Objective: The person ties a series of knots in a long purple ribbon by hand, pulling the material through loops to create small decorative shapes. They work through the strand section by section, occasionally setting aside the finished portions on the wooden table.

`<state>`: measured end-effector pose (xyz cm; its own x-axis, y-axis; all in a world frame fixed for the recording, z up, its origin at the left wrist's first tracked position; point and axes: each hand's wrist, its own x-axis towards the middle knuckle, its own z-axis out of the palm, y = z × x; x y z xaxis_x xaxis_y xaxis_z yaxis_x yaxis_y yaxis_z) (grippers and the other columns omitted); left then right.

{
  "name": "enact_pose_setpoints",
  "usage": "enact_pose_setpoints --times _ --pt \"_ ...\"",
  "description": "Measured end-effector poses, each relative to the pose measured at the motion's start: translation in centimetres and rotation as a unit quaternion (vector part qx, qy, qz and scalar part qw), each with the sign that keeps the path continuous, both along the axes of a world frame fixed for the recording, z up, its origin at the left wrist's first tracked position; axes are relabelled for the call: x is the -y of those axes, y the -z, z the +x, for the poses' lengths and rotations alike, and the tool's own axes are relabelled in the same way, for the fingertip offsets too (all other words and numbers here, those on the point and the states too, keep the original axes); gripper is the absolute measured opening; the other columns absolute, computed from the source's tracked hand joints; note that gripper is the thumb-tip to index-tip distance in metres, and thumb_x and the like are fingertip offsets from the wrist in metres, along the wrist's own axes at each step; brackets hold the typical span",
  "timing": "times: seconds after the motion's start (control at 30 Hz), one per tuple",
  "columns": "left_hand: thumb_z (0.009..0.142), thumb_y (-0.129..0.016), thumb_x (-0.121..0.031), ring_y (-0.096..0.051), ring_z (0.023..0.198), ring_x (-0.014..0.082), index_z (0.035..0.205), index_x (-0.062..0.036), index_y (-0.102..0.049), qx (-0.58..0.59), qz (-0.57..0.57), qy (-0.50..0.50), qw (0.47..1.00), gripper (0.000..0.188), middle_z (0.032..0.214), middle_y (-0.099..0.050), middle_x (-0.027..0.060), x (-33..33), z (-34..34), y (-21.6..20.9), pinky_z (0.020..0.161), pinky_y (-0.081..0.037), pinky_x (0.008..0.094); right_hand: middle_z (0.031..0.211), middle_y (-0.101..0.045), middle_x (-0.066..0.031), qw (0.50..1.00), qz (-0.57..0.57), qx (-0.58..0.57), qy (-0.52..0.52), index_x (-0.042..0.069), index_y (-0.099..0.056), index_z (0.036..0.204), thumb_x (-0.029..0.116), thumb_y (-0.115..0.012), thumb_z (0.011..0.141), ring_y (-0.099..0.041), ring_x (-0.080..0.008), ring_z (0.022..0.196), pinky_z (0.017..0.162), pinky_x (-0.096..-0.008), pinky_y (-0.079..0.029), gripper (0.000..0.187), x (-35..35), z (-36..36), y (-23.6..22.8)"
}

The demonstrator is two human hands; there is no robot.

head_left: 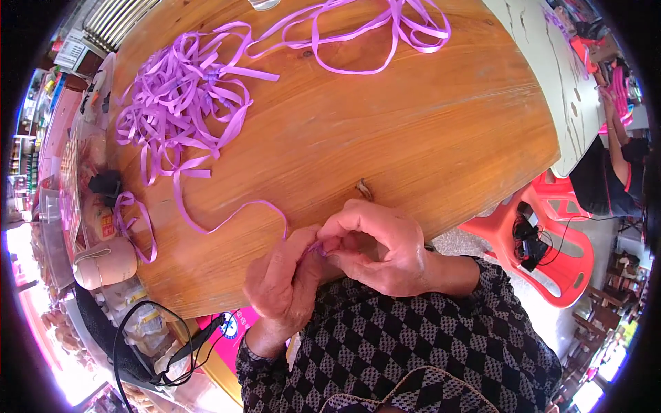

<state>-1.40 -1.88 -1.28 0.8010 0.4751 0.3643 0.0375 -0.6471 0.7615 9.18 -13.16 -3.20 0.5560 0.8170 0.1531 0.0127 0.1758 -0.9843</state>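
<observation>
Both hands meet close to my body, over the near edge of the wooden table. A thin purple ribbon [258, 202] runs from the heap across the wood and up into my fingers. My left hand [281, 279] is closed, with the ribbon pinched between thumb and fingers. Fingertips of my right hand [385, 251] are drawn together on the same ribbon, right beside the left fingertips. The bit of ribbon between them is bunched; its exact shape is partly hidden. A large tangled heap of purple ribbon [182, 100] lies at the far left of the table.
The wooden table [358, 131] carries more ribbon loops [379, 31] at the far side. A pinkish rounded case [107, 263] and black cables [165, 372] are at the left. To the right stand a red plastic chair [568, 272], a white marbled table [551, 82] and another person's arm [616, 138].
</observation>
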Motion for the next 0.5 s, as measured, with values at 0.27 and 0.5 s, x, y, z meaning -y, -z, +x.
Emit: enact_pose_setpoints --times 0.27,0.5 --pt "0.077 -0.064 -0.003 -0.056 0.056 0.0230 0.085 -0.0006 -0.061 -0.047 0.017 0.025 0.998 0.009 0.067 -0.058 0.0118 -0.4 -0.4 -0.1 0.051 -0.043 0.0293 0.081 -0.052 -0.0031 0.999 -0.009 0.038 0.006 0.000 -0.056 0.096 -0.005 -0.060 0.078 -0.048 -0.0052 0.067 0.055 -0.0187 -0.037 0.019 0.2 0.4 -0.2" --pt "0.076 -0.069 -0.012 -0.050 0.054 0.0090 0.084 0.0031 -0.061 -0.137 -0.533 0.019 0.835 0.019 0.069 -0.060 0.0053 -1.6 -0.8 -0.6 0.047 -0.037 0.0222 0.081 -0.052 -0.0025 0.998 -0.045 -0.051 -0.015 0.001 -0.055 0.092 -0.005 -0.062 0.077 -0.048 -0.0054 0.067 0.055 -0.0189 -0.036 0.017 0.4 0.5 -0.1"
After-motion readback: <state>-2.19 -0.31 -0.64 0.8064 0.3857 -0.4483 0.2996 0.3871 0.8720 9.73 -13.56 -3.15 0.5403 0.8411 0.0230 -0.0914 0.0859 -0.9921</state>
